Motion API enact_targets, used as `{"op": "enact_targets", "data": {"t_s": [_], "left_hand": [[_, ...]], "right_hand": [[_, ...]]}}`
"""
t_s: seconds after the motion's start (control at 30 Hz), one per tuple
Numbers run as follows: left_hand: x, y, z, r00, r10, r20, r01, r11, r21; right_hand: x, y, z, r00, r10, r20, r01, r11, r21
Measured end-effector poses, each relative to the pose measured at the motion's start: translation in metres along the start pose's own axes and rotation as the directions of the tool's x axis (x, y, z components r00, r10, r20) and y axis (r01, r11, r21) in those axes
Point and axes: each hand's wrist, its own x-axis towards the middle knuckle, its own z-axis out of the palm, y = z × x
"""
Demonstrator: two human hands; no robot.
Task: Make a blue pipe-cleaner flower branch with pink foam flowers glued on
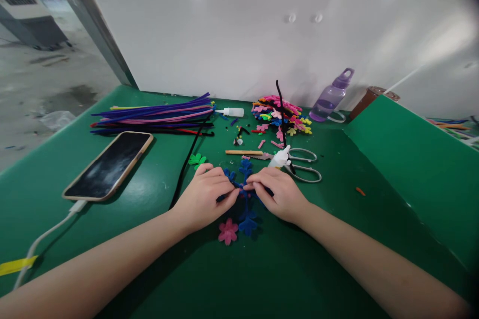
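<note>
My left hand (207, 194) and my right hand (279, 193) meet over a blue pipe-cleaner snowflake shape (247, 224) with leafy ends, lying on the green table. Fingertips of both hands pinch at its middle, where a bit of pink shows; the exact grip is partly hidden by the fingers. Just below lies a pink pipe-cleaner flower (228, 232). Beyond my left hand is a green pipe-cleaner piece (196, 160). A white glue bottle (280, 157) rests across the scissors (307, 174) beyond my right hand.
Pipe cleaners (157, 114) lie bundled at back left, near a small bottle (234, 112). A phone (108, 167) is plugged into a cable. Colourful flowers (282, 114) are piled by a purple water bottle (329, 97). A wooden stick (244, 152) and scraps lie mid-table.
</note>
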Motion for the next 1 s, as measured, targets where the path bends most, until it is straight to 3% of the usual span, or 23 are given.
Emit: {"op": "enact_targets", "data": {"t_s": [0.13, 0.5, 0.73, 1.0], "left_hand": [[-0.0002, 0.0004, -0.0003, 1.0, -0.017, 0.002, 0.017, 1.0, -0.016], [0.0005, 0.0021, -0.0016, 0.997, 0.072, 0.038, -0.069, 0.996, -0.063], [0.0015, 0.0009, 0.0009, 0.995, 0.084, 0.052, -0.081, 0.995, -0.064], [0.0011, 0.0021, 0.0, 0.996, 0.077, 0.047, -0.073, 0.994, -0.081]], "right_hand": [[-0.0001, -0.0009, -0.0009, 1.0, -0.006, 0.019, 0.006, 1.0, 0.003], [0.0, -0.0011, -0.0004, 0.999, 0.048, 0.01, -0.048, 0.999, 0.01], [0.0006, -0.0015, -0.0002, 0.998, 0.051, -0.048, -0.049, 0.997, 0.056], [-0.0031, -0.0028, 0.0001, 0.976, 0.137, -0.169, -0.108, 0.979, 0.17]]}}
